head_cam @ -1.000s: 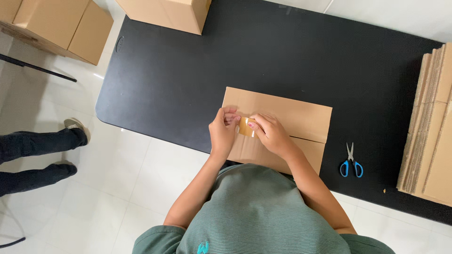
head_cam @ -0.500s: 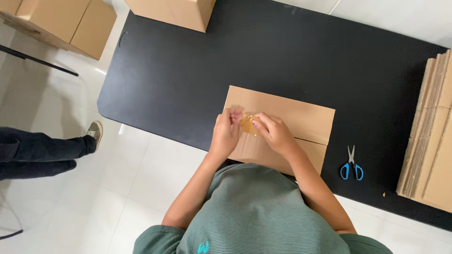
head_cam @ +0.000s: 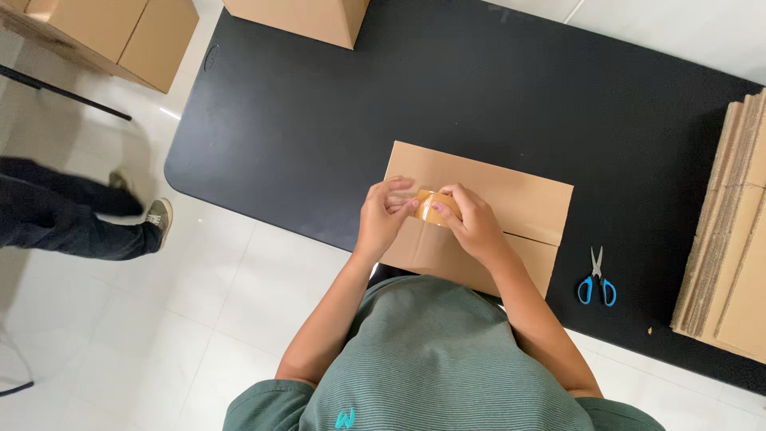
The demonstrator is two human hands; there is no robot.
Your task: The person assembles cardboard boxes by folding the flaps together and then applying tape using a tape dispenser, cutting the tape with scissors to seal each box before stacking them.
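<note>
Black surface [head_cam: 319,120] over white floor tile, flat cardboard box [head_cam: 511,199] lying directly under my hands. Right hand [head_cam: 475,223] curled closed around the brown tape roll [head_cam: 435,206]; left hand [head_cam: 383,214] half-closed, fingertips pinching at the roll's edge. Step, as I judge it: finding the tape's loose end; peeling it calls for a fingernail grip. Scissors [head_cam: 597,279] lie well right of my right hand. Tape end itself hidden by my fingers.

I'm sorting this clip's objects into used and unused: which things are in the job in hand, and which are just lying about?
In hand:
- roll of brown tape, held by left hand and right hand
- cardboard box under the hands

Lying about:
- blue-handled scissors
- stack of flat cardboard
- box at far table edge
- boxes off the table
</note>
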